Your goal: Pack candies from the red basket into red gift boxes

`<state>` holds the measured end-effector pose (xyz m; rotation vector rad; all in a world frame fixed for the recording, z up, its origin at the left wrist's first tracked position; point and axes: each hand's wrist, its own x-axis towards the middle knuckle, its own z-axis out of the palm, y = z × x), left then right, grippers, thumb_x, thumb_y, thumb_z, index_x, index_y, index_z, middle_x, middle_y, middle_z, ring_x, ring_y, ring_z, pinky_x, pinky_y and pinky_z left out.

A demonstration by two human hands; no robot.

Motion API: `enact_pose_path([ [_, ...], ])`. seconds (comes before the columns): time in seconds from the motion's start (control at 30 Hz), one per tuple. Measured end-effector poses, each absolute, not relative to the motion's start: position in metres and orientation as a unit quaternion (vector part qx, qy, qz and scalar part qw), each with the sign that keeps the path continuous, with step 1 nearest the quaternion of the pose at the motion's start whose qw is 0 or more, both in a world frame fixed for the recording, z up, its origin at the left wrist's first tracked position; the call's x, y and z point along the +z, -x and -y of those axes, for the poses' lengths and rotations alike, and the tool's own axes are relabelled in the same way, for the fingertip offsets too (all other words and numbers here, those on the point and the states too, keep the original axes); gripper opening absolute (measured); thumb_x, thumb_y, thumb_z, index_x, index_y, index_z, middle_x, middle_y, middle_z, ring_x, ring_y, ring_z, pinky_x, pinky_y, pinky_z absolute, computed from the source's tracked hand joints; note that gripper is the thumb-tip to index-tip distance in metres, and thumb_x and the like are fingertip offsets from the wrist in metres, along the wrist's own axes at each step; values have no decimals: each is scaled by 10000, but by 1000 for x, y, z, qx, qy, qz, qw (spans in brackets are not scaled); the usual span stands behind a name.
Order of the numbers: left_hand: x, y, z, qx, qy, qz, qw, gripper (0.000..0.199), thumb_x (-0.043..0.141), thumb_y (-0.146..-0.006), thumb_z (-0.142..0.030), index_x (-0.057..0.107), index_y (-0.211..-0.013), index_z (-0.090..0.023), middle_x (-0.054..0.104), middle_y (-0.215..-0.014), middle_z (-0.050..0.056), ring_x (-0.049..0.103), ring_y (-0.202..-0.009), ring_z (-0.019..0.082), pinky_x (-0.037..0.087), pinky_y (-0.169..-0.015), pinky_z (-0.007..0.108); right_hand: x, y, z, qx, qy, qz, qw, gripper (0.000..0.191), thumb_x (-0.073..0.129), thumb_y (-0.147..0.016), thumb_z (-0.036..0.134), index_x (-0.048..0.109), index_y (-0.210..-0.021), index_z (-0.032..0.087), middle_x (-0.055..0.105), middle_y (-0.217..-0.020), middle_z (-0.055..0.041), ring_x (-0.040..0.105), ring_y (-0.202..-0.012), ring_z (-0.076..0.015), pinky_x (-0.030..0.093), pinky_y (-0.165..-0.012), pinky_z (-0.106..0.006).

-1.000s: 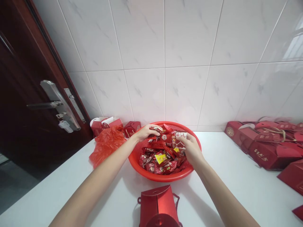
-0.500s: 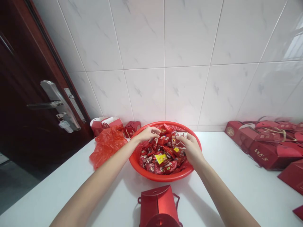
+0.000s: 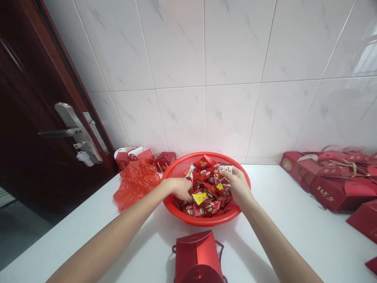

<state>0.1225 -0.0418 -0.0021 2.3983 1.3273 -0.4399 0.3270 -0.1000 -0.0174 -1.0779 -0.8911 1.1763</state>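
A red plastic basket (image 3: 168, 202) full of wrapped candies (image 3: 211, 207) stands in front of me. My right hand (image 3: 239, 188) is over its right side, fingers closed on a candy packet with a white-and-red wrapper (image 3: 225, 168). On the left side of the basket, my left hand (image 3: 182, 189) reaches down among the candies, beside a yellow-wrapped candy (image 3: 200, 198). Its fingertips are hidden, so whether it grips anything does not show. Nearest to me is a red gift box (image 3: 203, 251) with cord handles, partly cut off by the frame's lower edge.
A crumpled red plastic bag (image 3: 136, 182) lies left of the basket, with small red boxes (image 3: 165, 160) behind it. Several red gift boxes (image 3: 330, 188) crowd the right side of the white table (image 3: 273, 236). A tiled wall (image 3: 232, 118) borders the back.
My left hand has moved from above the back left of the basket down into the candies, toward me. My right hand stays nearly still with its packet.
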Motion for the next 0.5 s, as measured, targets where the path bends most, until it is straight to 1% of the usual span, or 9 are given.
enact_pose_path([
  [0.03,-5,-123,43,-157,-849,-473,178,317,751,-599,-369,759,-863,-193,740,-780,75,646,-690,244,457,-636,282,-17,-327,100,508,472,387,608,216,713,-612,348,657,-755,196,728,-729,-48,635,-645,-189,421,-543,-284],
  [0.1,-11,-124,41,-154,-849,-474,177,581,788,-537,-349,733,-1096,-201,765,-958,99,679,-819,268,478,-667,272,-16,-327,102,504,479,391,603,213,711,-618,349,665,-756,193,691,-645,-36,621,-626,-190,406,-534,-282],
  [0.13,-12,-124,39,-159,-849,-469,183,660,796,-520,-338,708,-1160,-206,764,-1020,103,685,-867,274,484,-674,265,-15,-327,102,502,479,393,603,212,712,-619,349,667,-754,192,678,-624,-32,613,-618,-189,402,-533,-282],
  [0.17,-14,-125,36,-167,-849,-465,190,688,797,-513,-333,697,-1182,-208,761,-1051,103,688,-891,275,488,-672,260,-14,-327,103,501,477,395,605,210,712,-618,348,667,-751,192,670,-616,-29,608,-615,-187,400,-534,-281],
  [0.23,-15,-125,30,-182,-847,-457,202,661,799,-515,-342,703,-1155,-206,762,-1039,96,692,-884,273,491,-655,256,-13,-327,104,500,472,398,607,205,713,-616,348,664,-741,193,662,-611,-24,600,-615,-184,398,-538,-281],
  [0.33,-17,-124,22,-193,-836,-456,234,636,816,-519,-370,706,-1119,-188,762,-948,74,689,-828,255,497,-638,255,-13,-326,105,500,476,397,605,199,708,-620,349,664,-743,198,656,-603,-21,590,-614,-184,395,-539,-283],
  [0.43,-26,-120,15,-173,-820,-435,331,592,808,-569,-381,705,-1117,-181,759,-885,38,685,-794,223,526,-668,256,-13,-326,104,504,476,393,604,183,696,-622,335,660,-740,201,665,-616,-25,581,-607,-183,403,-543,-288],
  [0.5,-34,-119,11,-150,-818,-399,386,569,831,-563,-363,718,-1093,-190,767,-909,21,688,-827,216,551,-730,268,-13,-325,104,505,465,398,609,172,691,-616,320,654,-730,197,674,-634,-27,580,-607,-175,418,-563,-289],
])
